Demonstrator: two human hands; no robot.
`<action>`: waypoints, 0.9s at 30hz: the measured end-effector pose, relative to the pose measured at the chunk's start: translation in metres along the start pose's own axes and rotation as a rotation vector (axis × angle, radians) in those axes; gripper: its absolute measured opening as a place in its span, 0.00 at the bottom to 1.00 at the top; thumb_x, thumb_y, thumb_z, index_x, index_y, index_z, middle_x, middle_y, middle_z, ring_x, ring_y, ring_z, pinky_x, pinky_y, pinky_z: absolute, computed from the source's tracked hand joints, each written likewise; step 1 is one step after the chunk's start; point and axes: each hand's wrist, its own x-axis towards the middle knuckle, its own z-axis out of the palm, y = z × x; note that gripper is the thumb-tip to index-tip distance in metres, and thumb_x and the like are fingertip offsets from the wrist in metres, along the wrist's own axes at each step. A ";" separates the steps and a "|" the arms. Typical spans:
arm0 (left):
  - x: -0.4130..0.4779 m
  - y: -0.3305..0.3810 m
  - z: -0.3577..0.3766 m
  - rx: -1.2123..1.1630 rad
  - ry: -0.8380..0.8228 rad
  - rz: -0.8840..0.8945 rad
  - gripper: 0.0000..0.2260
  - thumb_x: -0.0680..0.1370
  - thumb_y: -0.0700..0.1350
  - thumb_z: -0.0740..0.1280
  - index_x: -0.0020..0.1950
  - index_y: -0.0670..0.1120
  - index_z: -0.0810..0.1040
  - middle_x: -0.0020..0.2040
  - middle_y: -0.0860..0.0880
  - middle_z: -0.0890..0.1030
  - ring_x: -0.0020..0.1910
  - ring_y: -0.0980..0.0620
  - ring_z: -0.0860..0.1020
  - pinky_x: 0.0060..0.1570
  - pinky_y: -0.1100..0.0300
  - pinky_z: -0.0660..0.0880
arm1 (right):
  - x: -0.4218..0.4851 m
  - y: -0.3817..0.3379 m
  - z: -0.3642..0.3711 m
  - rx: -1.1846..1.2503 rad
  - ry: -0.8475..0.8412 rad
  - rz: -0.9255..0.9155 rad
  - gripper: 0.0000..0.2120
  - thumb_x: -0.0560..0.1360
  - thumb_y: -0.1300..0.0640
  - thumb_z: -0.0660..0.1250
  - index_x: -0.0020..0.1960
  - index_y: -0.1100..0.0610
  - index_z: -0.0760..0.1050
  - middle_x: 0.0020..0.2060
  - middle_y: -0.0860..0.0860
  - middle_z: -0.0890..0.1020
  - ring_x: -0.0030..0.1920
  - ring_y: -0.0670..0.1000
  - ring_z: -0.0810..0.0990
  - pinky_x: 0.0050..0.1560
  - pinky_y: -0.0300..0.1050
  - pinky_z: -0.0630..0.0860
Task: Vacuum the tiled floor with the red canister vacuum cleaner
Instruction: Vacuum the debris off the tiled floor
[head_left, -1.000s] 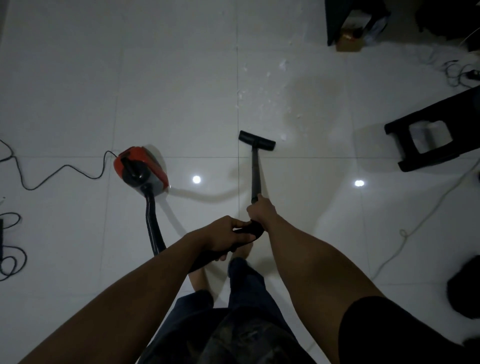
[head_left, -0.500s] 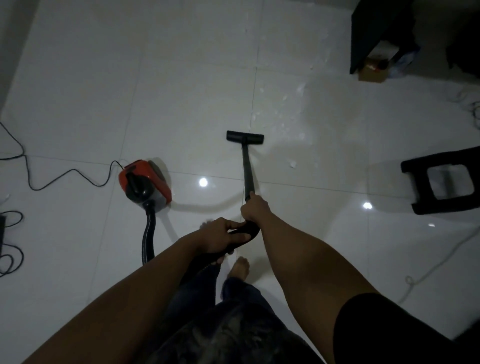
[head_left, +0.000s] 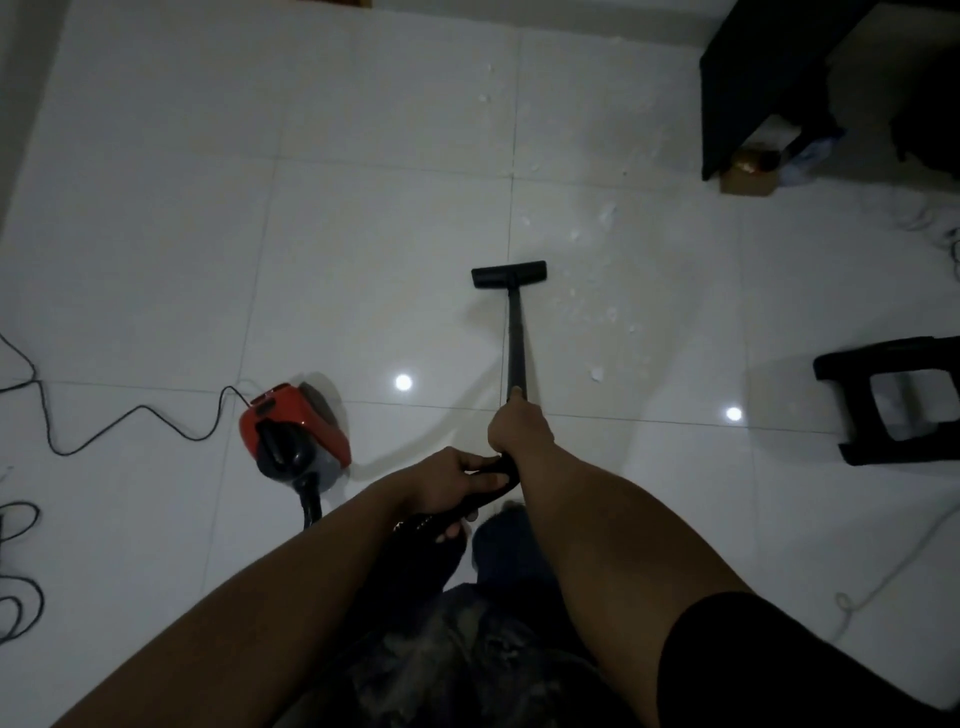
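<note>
Red plastic marks the canister vacuum cleaner (head_left: 293, 434). It sits on the tiled floor (head_left: 363, 208) at the person's left side, near the left forearm, and its hose (head_left: 311, 506) leaves the near end toward the body.

For the coming move the black wand (head_left: 516, 343) is the important thing. Its long axis runs almost straight away from the person, from the hands out to the nozzle (head_left: 509, 274). The nozzle bar lies across this axis and, as far as I can judge, flat on the tile.

The right hand (head_left: 517, 426) is the forward one, and its fingers are wrapped round the near end of the wand. The left hand (head_left: 457, 480) is behind it, closer to the body, with fingers curled round the curved handle (head_left: 493, 480).

White crumbs (head_left: 596, 374) lie to the right of the wand, with more ahead and to the right of the nozzle. I judge that the next stroke must carry the nozzle to the right. The right hand is nearer to the nozzle, so it will probably steer.

A black stool (head_left: 893, 400) stands well apart on the right, and the power cord (head_left: 130, 421) trails away to the left of the canister.
</note>
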 end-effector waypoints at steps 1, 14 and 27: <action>0.002 0.005 -0.006 -0.001 -0.009 0.004 0.26 0.80 0.57 0.66 0.77 0.51 0.68 0.34 0.45 0.82 0.26 0.49 0.79 0.27 0.57 0.78 | 0.004 -0.004 -0.004 0.002 0.011 -0.002 0.36 0.77 0.64 0.59 0.80 0.53 0.48 0.67 0.58 0.73 0.62 0.58 0.76 0.51 0.50 0.73; 0.063 0.099 -0.081 -0.028 0.010 -0.001 0.26 0.78 0.60 0.68 0.74 0.52 0.72 0.29 0.51 0.82 0.27 0.47 0.79 0.26 0.59 0.77 | 0.098 -0.061 -0.093 0.006 -0.054 0.016 0.42 0.74 0.65 0.64 0.80 0.51 0.45 0.65 0.59 0.74 0.61 0.59 0.76 0.53 0.52 0.76; 0.136 0.233 -0.155 -0.101 0.113 0.020 0.24 0.81 0.56 0.66 0.75 0.50 0.70 0.31 0.49 0.82 0.24 0.49 0.78 0.24 0.61 0.75 | 0.222 -0.125 -0.213 -0.014 -0.065 -0.075 0.34 0.78 0.61 0.58 0.80 0.52 0.49 0.65 0.60 0.74 0.58 0.59 0.78 0.44 0.46 0.73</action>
